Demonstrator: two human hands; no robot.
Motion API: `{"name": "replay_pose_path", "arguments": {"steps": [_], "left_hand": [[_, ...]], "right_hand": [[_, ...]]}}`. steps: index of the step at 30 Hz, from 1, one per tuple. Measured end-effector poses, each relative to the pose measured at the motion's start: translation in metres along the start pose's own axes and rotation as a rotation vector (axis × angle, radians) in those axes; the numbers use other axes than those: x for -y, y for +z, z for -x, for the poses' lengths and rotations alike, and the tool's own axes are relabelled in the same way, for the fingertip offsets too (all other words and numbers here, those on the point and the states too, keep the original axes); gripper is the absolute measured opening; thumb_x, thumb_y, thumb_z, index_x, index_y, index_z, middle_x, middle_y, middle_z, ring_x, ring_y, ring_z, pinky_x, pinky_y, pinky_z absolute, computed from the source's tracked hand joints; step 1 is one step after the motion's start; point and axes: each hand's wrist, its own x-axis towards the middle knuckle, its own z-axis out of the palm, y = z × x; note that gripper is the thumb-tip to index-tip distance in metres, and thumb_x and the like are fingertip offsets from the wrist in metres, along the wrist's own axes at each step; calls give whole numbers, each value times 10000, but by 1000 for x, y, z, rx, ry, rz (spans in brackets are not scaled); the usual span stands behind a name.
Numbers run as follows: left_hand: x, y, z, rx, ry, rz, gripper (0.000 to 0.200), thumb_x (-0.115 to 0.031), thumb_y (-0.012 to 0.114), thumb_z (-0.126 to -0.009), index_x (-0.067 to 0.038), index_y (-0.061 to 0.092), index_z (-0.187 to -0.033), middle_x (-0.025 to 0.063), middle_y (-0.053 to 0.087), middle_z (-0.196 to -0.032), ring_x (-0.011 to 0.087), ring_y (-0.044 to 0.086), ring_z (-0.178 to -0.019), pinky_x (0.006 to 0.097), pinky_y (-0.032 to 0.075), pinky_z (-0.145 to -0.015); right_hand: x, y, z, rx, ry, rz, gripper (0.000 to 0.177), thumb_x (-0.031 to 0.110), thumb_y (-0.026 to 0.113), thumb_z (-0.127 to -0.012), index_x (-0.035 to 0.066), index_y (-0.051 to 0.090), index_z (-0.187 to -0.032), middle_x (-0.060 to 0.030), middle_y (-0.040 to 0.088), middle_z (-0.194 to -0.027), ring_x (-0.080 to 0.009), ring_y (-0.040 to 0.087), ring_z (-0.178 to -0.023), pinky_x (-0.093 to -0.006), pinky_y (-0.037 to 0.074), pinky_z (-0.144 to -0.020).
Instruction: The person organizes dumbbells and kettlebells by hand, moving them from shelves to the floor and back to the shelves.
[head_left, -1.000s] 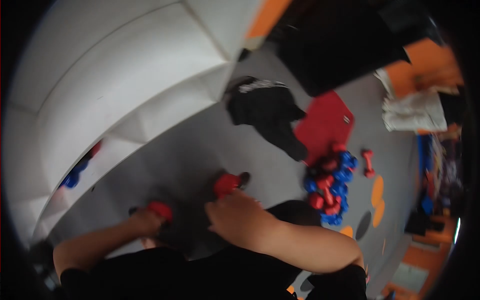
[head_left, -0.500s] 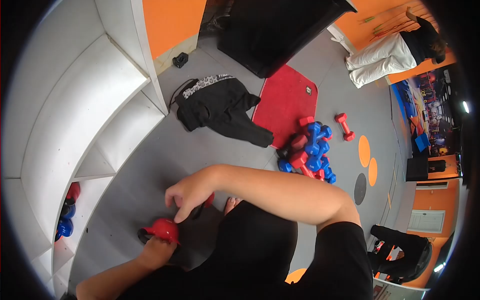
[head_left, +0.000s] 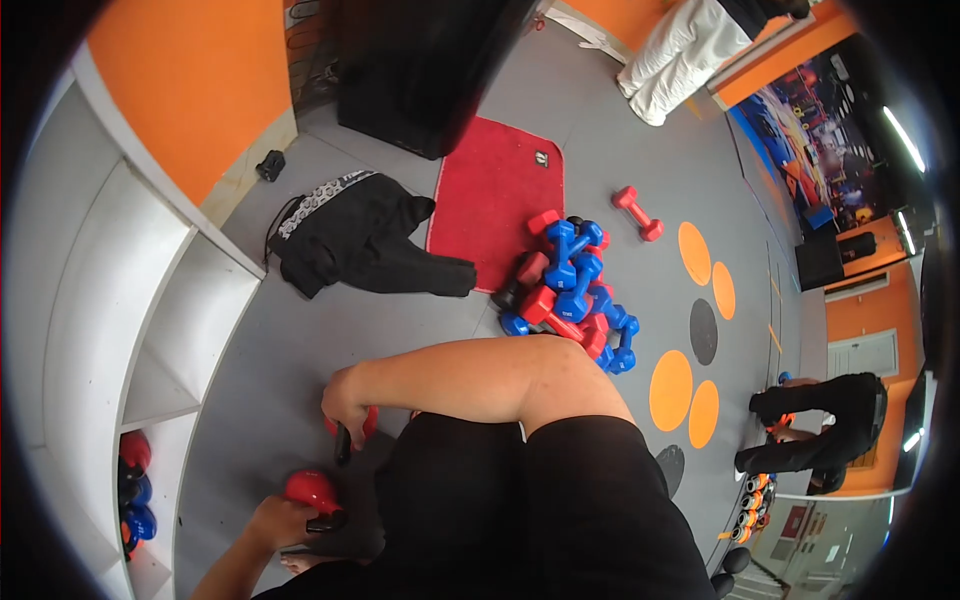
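Red dumbbell (head_left: pixel 312 490) sits clamped in the left hand (head_left: pixel 268 522), near the white shelf (head_left: pixel 150 330) — the right hand (head_left: pixel 345 398) grips a second red dumbbell (head_left: pixel 369 421), slightly farther from that shelf.

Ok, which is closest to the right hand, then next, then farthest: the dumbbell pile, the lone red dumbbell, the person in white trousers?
1. Dumbbell pile, on the floor ahead of the right hand.
2. Lone red dumbbell, beyond the pile on grey floor.
3. Person in white trousers, far off by the orange wall.
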Motion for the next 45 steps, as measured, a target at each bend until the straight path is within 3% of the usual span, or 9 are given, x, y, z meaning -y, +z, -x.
{"name": "replay_pose_path", "arguments": {"steps": [5,11,16,19,22,32,36,40,45], "left_hand": [[-1,4,6,42,-92,31,313,-502,746,-734,-206,748,-834,63,725,-750,294,728,-732,457,583,-688],[5,6,8,151,-119,66,286,-498,687,-788,-224,749,-840,55,747,-821,270,736,-795,431,585,-736],[5,6,0,206,-102,46,235,-455,669,-795,-233,734,-840,35,745,-831,262,735,-795,433,583,-728],[10,12,1,226,-57,19,190,-432,667,-790,-253,720,-827,17,726,-797,257,732,-787,432,587,-732],[10,15,2,211,-48,17,185,-444,677,-788,-264,707,-821,7,711,-783,247,732,-785,428,591,-741],[-6,-20,-7,74,-48,69,301,-525,727,-769,-385,746,-1034,-10,707,-828,218,727,-826,415,580,-731],[-18,-26,-23,185,-180,115,366,-538,768,-748,-334,742,-1051,12,735,-916,264,720,-885,431,556,-856],[-23,-66,-64,275,-239,192,321,-503,750,-775,-277,746,-1002,19,734,-851,276,718,-830,431,554,-824],[-20,-74,-98,341,-461,239,271,-386,754,-772,-195,720,-959,66,720,-813,328,708,-837,464,558,-737]], "right_hand": [[-22,40,26,-119,-69,-99,344,482,794,-752,216,766,-968,-32,744,-904,-281,700,-933,-447,522,-820],[-22,70,180,-790,327,-451,267,355,716,-837,116,708,-955,-90,702,-848,-315,676,-856,-415,519,-791],[-24,78,331,-1183,840,-971,365,289,721,-807,-4,733,-1023,-71,681,-786,-149,637,-731,-339,515,-681],[-49,107,384,-1805,1068,-1277,209,247,698,-847,49,685,-915,18,526,-672,-69,483,-591,-269,387,-499],[-103,159,431,-2117,1020,-1339,233,245,707,-838,47,610,-911,40,419,-612,-67,368,-501,-276,282,-467],[-310,352,417,-2429,1509,-1249,340,301,753,-801,-20,714,-905,-118,699,-826,-204,660,-705,-368,530,-673],[-354,424,392,-2167,2020,-1054,444,402,702,-828,-37,699,-897,-132,660,-774,-227,624,-663,-387,517,-626],[-361,471,432,-2247,1625,-1420,340,390,673,-919,55,613,-911,-22,559,-674,-151,514,-534,-338,414,-504],[-341,466,430,-2064,1517,-1445,532,456,690,-940,14,580,-1214,-124,631,-1024,-239,640,-862,-414,525,-727]]}}
